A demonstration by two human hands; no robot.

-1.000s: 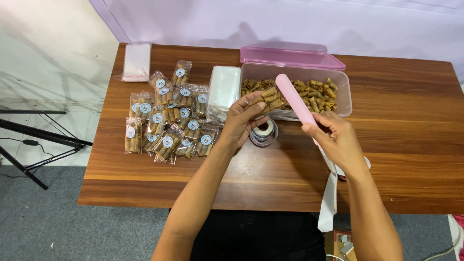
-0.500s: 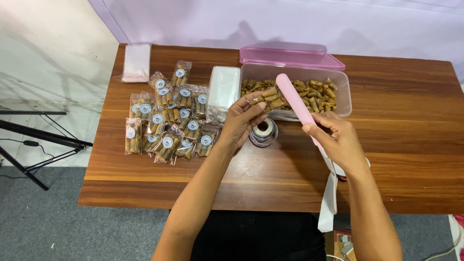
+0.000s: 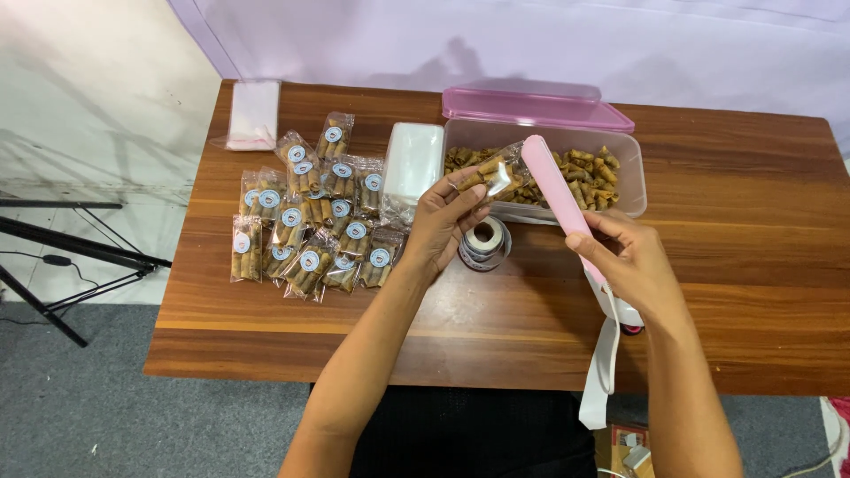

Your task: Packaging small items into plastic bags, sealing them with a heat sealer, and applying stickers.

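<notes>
My left hand holds a small clear bag of brown rolled snacks by its lower end, raised over the table. The bag's top end lies against the tip of a long pink handheld sealer. My right hand grips the sealer at its lower part, tilted up to the left; a white cord hangs from it over the table's front edge. Just below the bag a roll of round stickers rests on the table.
A clear plastic box of loose snack rolls with a pink lid behind it stands on the wooden table. Several sealed snack bags lie at left, beside a white stack and empty bags.
The snack bag has come slightly closer to the sealer's tip. Both hands have otherwise stayed in about the same place.
</notes>
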